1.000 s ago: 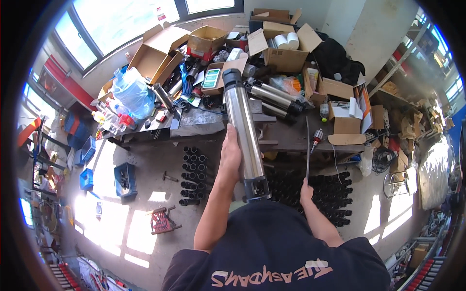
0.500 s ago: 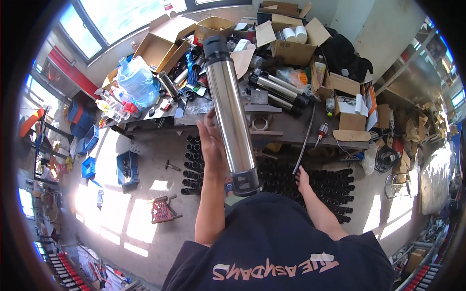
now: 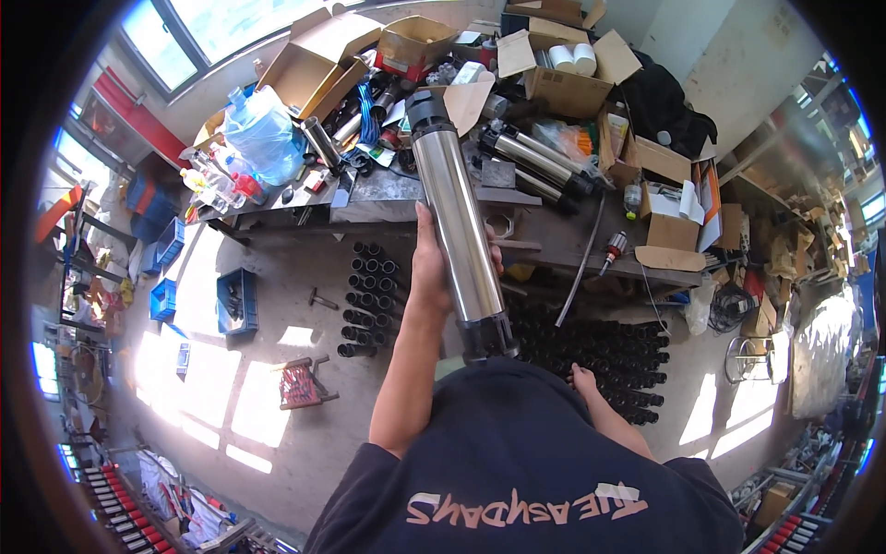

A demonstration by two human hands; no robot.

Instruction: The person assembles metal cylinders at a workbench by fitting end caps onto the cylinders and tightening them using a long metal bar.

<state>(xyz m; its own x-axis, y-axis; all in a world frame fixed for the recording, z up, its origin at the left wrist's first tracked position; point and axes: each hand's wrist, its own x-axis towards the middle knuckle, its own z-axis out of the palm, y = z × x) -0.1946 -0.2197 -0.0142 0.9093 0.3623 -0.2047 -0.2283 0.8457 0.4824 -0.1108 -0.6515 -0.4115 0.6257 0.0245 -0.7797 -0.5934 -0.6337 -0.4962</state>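
A long shiny steel cylinder with black end caps (image 3: 457, 222) stands tilted in front of me, its lower end close to my chest. My left hand (image 3: 430, 266) is closed around it from the left, with fingertips showing past its right side. Low on the right, partly hidden by my dark shirt, is my right hand (image 3: 581, 377). It is near the rows of black tube pieces (image 3: 637, 355), and its fingers are too covered to tell what they hold, if anything. A thin grey rod or hose (image 3: 583, 268) hangs over the bench edge, apart from that hand.
The cluttered bench (image 3: 637, 249) carries more steel cylinders (image 3: 540, 152), a cardboard box with white rolls (image 3: 563, 88) and a clear plastic bag (image 3: 263, 138). On the floor at left are a blue crate (image 3: 237, 305), a hammer (image 3: 323, 299) and a small red stool (image 3: 303, 381).
My left hand has gone from spread fingers beside the cylinder to a grip around it. The cylinder has shifted slightly right. My right hand has moved down, away from the grey rod's end.
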